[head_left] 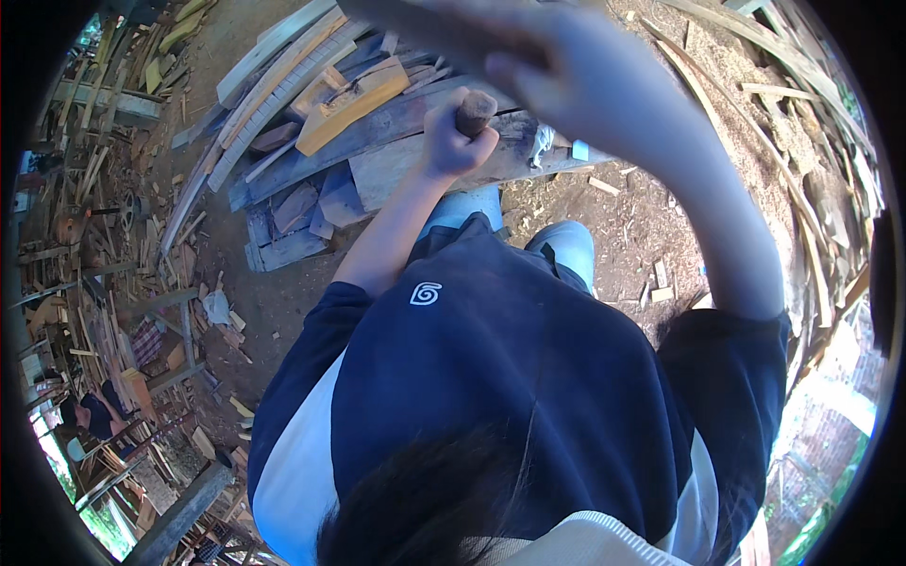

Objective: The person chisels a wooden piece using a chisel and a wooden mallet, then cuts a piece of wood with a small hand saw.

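Note:
My left hand is closed round a thick wooden handle, its worn round end facing up, over the plank bench. What lies below the handle is hidden by the fist. Raised higher and smeared by motion, my right hand grips a long, dark brown wooden piece that runs off to the upper left. Its far end leaves the picture. To the left of my left hand, a yellowish block of wood rests on the bench.
Long curved wood strips lie along the bench's left side. A white crumpled scrap and a small light-blue item sit at its near right edge. Wood chips litter the ground, and timber piles stand at the left.

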Demonstrator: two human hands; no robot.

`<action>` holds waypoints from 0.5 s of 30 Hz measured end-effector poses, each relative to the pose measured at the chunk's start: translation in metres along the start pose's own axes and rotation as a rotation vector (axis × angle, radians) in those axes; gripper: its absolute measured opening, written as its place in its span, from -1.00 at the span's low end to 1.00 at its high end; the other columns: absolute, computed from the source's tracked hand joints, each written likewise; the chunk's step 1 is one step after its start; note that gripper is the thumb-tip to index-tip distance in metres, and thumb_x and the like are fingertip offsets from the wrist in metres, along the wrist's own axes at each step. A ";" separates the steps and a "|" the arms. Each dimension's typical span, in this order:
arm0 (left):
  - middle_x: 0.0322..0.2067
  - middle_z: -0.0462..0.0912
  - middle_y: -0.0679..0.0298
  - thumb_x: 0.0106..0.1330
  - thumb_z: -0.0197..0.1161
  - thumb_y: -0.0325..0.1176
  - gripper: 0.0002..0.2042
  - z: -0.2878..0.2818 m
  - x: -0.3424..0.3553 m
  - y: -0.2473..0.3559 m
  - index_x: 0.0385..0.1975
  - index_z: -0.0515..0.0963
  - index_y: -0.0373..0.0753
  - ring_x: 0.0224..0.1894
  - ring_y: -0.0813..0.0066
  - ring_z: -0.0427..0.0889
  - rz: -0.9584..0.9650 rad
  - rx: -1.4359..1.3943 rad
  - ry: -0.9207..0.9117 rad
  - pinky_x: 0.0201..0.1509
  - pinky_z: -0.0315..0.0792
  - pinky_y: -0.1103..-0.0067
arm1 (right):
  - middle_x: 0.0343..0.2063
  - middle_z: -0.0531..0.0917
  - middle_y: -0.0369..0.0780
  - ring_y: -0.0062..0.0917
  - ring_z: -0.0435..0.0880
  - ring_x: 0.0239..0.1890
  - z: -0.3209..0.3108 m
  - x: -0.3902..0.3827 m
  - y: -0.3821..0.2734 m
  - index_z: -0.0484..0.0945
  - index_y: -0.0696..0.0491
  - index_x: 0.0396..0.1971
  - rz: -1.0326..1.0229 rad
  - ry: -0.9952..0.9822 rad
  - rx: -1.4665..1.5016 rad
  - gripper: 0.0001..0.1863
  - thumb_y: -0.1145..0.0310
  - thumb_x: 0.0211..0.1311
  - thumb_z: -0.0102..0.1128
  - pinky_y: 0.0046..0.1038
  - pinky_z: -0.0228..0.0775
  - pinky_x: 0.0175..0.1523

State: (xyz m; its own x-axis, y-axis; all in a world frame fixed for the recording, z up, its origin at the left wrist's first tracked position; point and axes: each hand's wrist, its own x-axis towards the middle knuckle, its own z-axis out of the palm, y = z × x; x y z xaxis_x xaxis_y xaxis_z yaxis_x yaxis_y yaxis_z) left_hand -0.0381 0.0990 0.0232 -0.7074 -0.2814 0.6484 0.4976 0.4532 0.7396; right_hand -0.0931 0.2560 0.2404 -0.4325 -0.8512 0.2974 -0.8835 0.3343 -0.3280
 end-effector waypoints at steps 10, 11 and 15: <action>-0.45 0.63 0.33 0.11 0.28 -0.52 -0.89 0.000 0.012 0.000 -0.38 0.53 -0.33 -0.39 0.58 0.61 -0.200 -0.083 0.067 -0.30 0.47 0.59 | -0.42 0.68 -0.07 -0.15 0.67 -0.39 0.031 -0.018 -0.014 0.31 -0.50 0.33 0.132 -0.035 0.018 -0.33 0.33 0.22 0.15 -0.20 0.55 -0.21; -0.33 0.66 0.28 0.17 0.30 -0.50 -0.88 -0.001 0.012 0.010 -0.33 0.55 -0.35 -0.27 0.57 0.64 -0.121 -0.151 0.027 -0.21 0.49 0.58 | -0.36 0.70 -0.11 -0.23 0.70 -0.35 0.030 -0.017 -0.011 0.29 -0.47 0.35 0.141 -0.108 -0.014 -0.34 0.26 0.23 0.16 -0.27 0.56 -0.20; -0.39 0.61 0.25 0.13 0.22 -0.61 -0.77 -0.012 -0.013 -0.015 -0.20 0.48 -0.32 -0.35 0.54 0.61 -0.116 -0.238 0.027 -0.25 0.49 0.59 | -0.17 0.72 -0.10 -0.43 0.72 -0.16 0.031 -0.019 0.004 0.33 -0.29 0.36 0.225 -0.136 0.521 -0.33 0.44 0.23 0.18 -0.36 0.52 0.02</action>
State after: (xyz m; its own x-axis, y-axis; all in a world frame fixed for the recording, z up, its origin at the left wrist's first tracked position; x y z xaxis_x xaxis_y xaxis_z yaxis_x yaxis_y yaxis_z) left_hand -0.0305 0.0859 0.0064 -0.7543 -0.3440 0.5591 0.5202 0.2062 0.8288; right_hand -0.0830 0.2610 0.2056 -0.5423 -0.8379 0.0629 -0.5523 0.2990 -0.7782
